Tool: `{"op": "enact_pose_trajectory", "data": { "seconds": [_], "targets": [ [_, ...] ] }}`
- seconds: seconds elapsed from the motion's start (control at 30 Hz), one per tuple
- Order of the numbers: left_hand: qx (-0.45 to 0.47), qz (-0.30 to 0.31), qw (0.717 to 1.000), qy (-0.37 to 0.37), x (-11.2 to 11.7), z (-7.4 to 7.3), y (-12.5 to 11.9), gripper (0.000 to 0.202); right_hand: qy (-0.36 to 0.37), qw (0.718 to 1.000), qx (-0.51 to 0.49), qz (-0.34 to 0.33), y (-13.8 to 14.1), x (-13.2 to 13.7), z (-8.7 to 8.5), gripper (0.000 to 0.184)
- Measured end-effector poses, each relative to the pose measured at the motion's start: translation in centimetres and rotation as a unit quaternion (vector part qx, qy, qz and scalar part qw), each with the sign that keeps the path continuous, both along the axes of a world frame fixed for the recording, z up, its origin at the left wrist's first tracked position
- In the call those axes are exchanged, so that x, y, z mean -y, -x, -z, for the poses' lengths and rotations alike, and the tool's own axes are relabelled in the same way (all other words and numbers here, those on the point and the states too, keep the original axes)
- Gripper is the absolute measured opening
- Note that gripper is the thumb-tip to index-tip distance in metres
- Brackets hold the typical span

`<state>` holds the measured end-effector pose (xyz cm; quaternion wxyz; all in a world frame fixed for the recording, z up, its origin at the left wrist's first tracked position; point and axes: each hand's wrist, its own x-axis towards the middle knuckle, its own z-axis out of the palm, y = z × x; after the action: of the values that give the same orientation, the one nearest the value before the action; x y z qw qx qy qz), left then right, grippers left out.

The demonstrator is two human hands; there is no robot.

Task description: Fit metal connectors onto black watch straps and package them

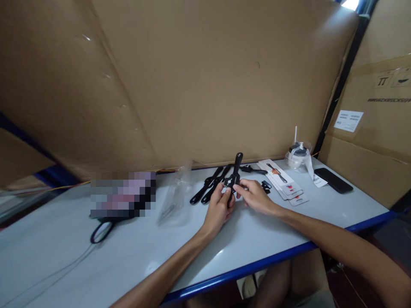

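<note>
A black spokeshave (pixel 238 164) is held up over the table, one handle pointing away from me. My left hand (pixel 218 207) is closed around its near handle, thumb on top. At its middle, the fingers of my right hand (pixel 255 194) are closed on the body; any small part between them is hidden. Two more black spokeshaves (pixel 205 186) lie side by side just left of my hands. Behind my right hand lies another black tool (pixel 253 169), partly covered. Small black parts (pixel 266 186) rest beside my right wrist.
Printed cards (pixel 282 177) are stacked to the right, near a plastic cup with a straw (pixel 297 156), a paper slip (pixel 316 173) and a black phone (pixel 333 180). Clear plastic bags (pixel 175 199) lie left, beside a blurred-out device with a strap (pixel 102 231). Cardboard (pixel 208 85) walls the back.
</note>
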<state>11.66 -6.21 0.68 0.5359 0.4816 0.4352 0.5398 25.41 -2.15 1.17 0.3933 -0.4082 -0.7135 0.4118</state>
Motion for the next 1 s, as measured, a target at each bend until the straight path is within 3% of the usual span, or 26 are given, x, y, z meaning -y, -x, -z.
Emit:
{"op": "enact_pose_trajectory", "data": {
  "seconds": [0.2, 0.43, 0.63, 0.7, 0.77, 0.83, 0.87, 1.0],
  "targets": [
    [0.009, 0.012, 1.0, -0.007, 0.1, -0.1, 0.1, 0.039, 0.053, 0.996, -0.071, -0.018, 0.0, -1.0, 0.6, 0.043],
    [-0.009, 0.037, 0.999, -0.019, 0.0, 0.3, 0.3, 0.044, 0.046, 0.996, -0.082, -0.012, 0.1, -0.7, 0.5, 0.018],
    [-0.061, 0.072, 0.994, -0.051, 0.2, -0.6, 0.2, 0.078, 0.115, 0.977, -0.175, 0.029, -2.0, -2.3, -2.6, 0.011],
    [-0.087, 0.036, 0.993, -0.071, 0.1, -0.8, 0.4, 0.075, 0.134, 0.976, -0.165, 0.045, -4.1, -3.7, -3.7, 0.01],
    [-0.131, -0.011, 0.987, -0.092, -0.2, -0.6, 0.8, 0.057, 0.118, 0.982, -0.105, 0.1, -6.4, -5.4, -4.2, 0.011],
    [-0.205, -0.054, 0.97, -0.123, -0.6, -0.4, 1.5, 0.036, 0.058, 0.977, 0.038, 0.202, -8.7, -7.1, -4.0, 0.013],
    [-0.257, -0.074, 0.953, -0.145, -0.8, -0.3, 2.0, 0.029, 0.034, 0.961, 0.126, 0.245, -9.7, -7.9, -3.7, 0.013],
    [-0.507, -0.14, 0.824, -0.209, -1.6, -0.3, 3.6, 0.032, 0.028, 0.933, 0.234, 0.272, -12.3, -9.9, -2.1, 0.011]
  ]
}}
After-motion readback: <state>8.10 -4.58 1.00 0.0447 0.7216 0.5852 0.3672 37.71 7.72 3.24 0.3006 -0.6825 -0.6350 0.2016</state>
